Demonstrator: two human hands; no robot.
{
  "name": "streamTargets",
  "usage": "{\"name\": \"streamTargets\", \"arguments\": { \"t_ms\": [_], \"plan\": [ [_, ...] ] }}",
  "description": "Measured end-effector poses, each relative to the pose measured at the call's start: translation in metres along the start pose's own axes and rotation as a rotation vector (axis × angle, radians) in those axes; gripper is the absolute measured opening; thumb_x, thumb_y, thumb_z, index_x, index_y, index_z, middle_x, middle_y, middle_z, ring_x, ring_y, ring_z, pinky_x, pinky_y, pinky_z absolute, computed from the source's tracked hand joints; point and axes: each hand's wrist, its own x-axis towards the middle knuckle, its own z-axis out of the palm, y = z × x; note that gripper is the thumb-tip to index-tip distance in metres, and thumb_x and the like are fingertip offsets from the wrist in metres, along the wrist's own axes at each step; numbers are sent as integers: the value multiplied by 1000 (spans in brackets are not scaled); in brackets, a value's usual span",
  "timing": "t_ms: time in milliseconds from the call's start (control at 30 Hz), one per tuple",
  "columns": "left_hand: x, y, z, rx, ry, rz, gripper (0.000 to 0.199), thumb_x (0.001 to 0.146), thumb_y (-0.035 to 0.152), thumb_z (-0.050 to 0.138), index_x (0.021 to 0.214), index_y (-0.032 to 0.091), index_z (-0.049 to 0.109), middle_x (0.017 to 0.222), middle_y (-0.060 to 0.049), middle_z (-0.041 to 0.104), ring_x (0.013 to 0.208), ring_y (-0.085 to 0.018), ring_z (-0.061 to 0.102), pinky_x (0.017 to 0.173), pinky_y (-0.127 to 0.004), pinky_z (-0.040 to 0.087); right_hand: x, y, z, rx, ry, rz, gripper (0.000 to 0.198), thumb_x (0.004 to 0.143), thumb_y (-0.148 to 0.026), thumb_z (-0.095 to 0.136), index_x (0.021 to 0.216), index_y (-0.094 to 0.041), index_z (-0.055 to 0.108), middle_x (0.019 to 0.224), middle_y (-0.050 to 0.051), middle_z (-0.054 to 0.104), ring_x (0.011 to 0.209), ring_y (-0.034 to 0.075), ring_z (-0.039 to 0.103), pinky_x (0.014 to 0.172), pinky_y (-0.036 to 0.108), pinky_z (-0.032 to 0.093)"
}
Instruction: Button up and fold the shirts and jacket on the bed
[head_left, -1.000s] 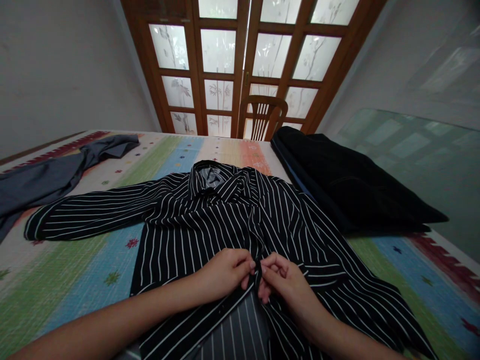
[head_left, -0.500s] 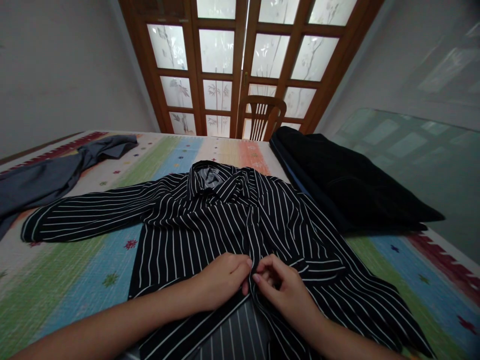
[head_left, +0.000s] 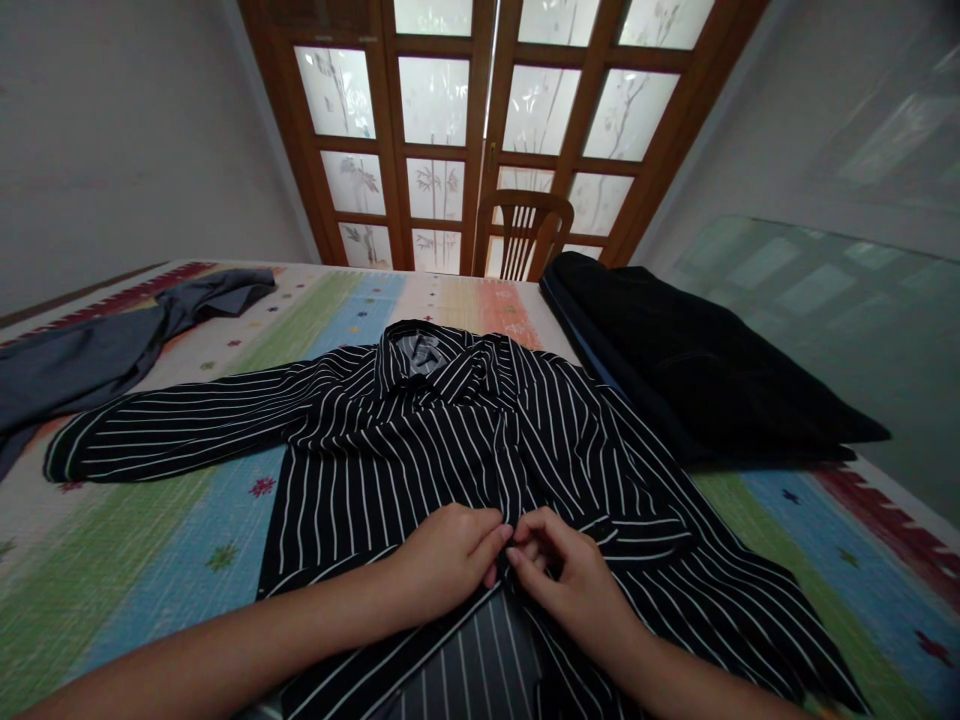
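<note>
A black shirt (head_left: 405, 470) with white stripes lies front up on the table, its collar pointing away from me and one sleeve stretched out to the left. My left hand (head_left: 457, 550) pinches the edge of the front placket low on the shirt. Right beside it, my right hand (head_left: 559, 560) grips the same placket between thumb and curled fingers. The fingertips of both hands nearly meet there; any button between them is hidden. Below the hands the front parts, showing the greyer inside of the cloth.
A stack of folded dark clothes (head_left: 697, 360) sits at the right edge of the table. Toward the left lies a grey garment (head_left: 97, 345). A striped, multicoloured tablecloth (head_left: 150, 560) covers the table. Beyond it stand a wooden chair (head_left: 525, 225) and glazed wooden doors (head_left: 480, 140).
My left fingertips have shifted slightly right, over the placket and closer to my right fingers. My right hand and the rest of the shirt are almost unmoved.
</note>
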Motion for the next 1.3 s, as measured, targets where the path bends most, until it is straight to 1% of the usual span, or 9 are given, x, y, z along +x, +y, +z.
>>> {"name": "streamTargets", "arguments": {
  "t_ms": [200, 300, 433, 533, 733, 933, 1067, 1200, 1300],
  "plan": [
    [0, 1, 1, 163, 52, 40, 33, 84, 24, 26, 59, 16, 46, 52, 4, 50, 49, -8, 47, 52, -18, 33, -2, -2, -3, -3, -9, 17, 3, 71, -21, 44, 70, -18, 42, 53, -6, 41, 46, 8, 41, 44, 19, 34],
    [-1, 0, 3, 297, 74, 60, 31, 84, 24, 27, 61, 17, 46, 52, 3, 50, 49, -9, 47, 49, -20, 32, -2, -3, -4, -14, -24, 9, 9, 73, -25, 42, 67, -18, 41, 51, -6, 37, 45, 8, 36, 42, 19, 31],
    [-2, -2, 6, 453, 93, 109, 30, 84, 25, 25, 65, 17, 47, 56, 1, 52, 49, -12, 47, 46, -21, 30, -2, -2, -4, -61, -53, -32, 21, 77, -29, 37, 59, -18, 40, 53, -4, 38, 49, 9, 37, 46, 21, 30],
    [-2, -3, 6, 484, 87, 119, 30, 83, 25, 25, 65, 17, 47, 55, 1, 52, 49, -12, 48, 45, -21, 30, -2, -1, -3, -97, -64, -62, 24, 79, -28, 35, 57, -18, 39, 53, -4, 40, 51, 9, 39, 49, 21, 30],
    [-1, -3, 5, 391, 86, 129, 29, 83, 23, 26, 62, 17, 44, 51, 2, 48, 47, -10, 46, 46, -20, 31, 0, -2, -6, -14, -90, -36, 26, 80, -27, 35, 56, -17, 40, 53, -4, 41, 51, 9, 40, 50, 20, 31],
    [0, -3, 1, 219, 58, 144, 30, 83, 21, 26, 57, 17, 41, 50, 4, 47, 46, -8, 45, 49, -17, 33, 1, 2, -9, 152, -149, 50, 29, 80, -33, 36, 58, -16, 43, 51, -5, 41, 43, 6, 35, 42, 18, 28],
    [0, -4, 0, 135, 66, 198, 32, 84, 21, 26, 55, 17, 39, 47, 5, 45, 45, -7, 44, 50, -17, 33, 3, 4, -10, 248, -191, 71, 30, 80, -38, 37, 60, -16, 42, 51, -4, 44, 40, 5, 35, 40, 18, 27],
    [2, -7, 0, 29, 74, 214, 34, 84, 24, 26, 52, 17, 38, 45, 5, 43, 44, -6, 43, 50, -17, 33, 4, 5, -10, 242, -212, 56, 29, 80, -39, 36, 62, -16, 42, 52, -4, 45, 41, 6, 36, 41, 19, 29],
    [4, -8, -2, -66, 74, 178, 35, 83, 26, 27, 51, 17, 38, 44, 6, 42, 44, -6, 43, 51, -17, 34, 3, 5, -10, 137, -164, 5, 30, 80, -37, 36, 58, -17, 41, 51, -4, 41, 44, 7, 37, 44, 19, 30]
  ]
}}
